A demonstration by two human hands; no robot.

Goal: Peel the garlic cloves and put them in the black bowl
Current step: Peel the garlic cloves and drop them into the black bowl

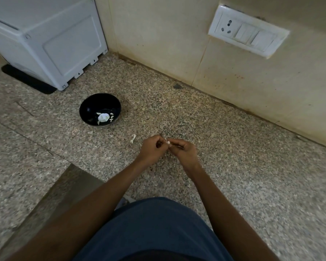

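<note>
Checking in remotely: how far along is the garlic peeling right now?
Partly done. The black bowl already holds several pale cloves, and a scrap of peel lies on the counter. In hand: the left hand and right hand pinch one small clove between their fingertips. That clove isn't in the bowl yet; no other unpeeled garlic shows.

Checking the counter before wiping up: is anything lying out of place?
Yes: a white scrap of garlic skin lies loose on the speckled counter, between the black bowl and the left hand. Nothing else stands out.
</note>
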